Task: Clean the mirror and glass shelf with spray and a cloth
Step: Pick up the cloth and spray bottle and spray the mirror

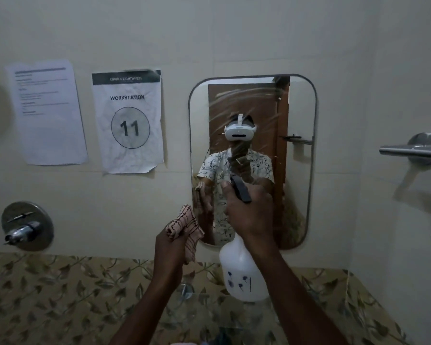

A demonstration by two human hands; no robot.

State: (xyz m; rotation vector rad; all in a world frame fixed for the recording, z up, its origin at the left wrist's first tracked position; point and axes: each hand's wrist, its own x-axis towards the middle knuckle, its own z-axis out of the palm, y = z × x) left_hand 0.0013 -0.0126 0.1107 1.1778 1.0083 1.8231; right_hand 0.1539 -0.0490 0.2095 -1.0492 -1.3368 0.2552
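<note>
A rounded rectangular mirror (299, 115) hangs on the pale wall, with wet streaks across its upper part. My right hand (249, 210) grips the dark trigger head of a white translucent spray bottle (241, 272), held in front of the mirror's lower half with the nozzle toward the glass. My left hand (171, 247) holds a bunched pink checked cloth (184, 226) just left of the mirror's lower left corner. The glass shelf (209, 307) lies below the bottle, faint against the leaf-patterned tiles, with a round metal bracket (184, 291) showing.
Two paper sheets are taped to the wall at left, one reading "WORKSTATION 11" (128, 120). A chrome tap valve (26, 226) sticks out at lower left. A metal towel bar (413, 151) projects from the right wall. Leaf-patterned tiles (47, 295) cover the lower wall.
</note>
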